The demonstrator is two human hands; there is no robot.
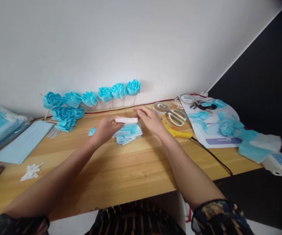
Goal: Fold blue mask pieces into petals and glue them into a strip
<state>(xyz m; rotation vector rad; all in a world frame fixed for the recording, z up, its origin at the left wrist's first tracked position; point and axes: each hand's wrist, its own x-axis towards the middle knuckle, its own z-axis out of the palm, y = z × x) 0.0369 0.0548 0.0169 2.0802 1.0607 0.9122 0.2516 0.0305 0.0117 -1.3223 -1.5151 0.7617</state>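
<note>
A folded white strip (pixel 126 120), which looks like soft fabric or paper, is held level above the desk. My left hand (pixel 105 130) pinches its left end between thumb and fingers. At the right end, the bent fingers of my right hand (pixel 150 121) close on the strip; their tips are partly hidden. Just below lies a loose stack of pale blue and white fabric pieces (pixel 128 134). A small blue scrap (pixel 92 131) rests beside my left wrist.
Blue fabric roses (pixel 89 98) on sticks line the wall. A flat blue mask sheet (pixel 24 141) and white scraps (pixel 31 172) lie left. Scissors (pixel 176 117), a tape roll (pixel 160 107), a yellow glue gun (pixel 177 132), loose blue petals (pixel 229 125) and a power strip (pixel 279 163) sit right.
</note>
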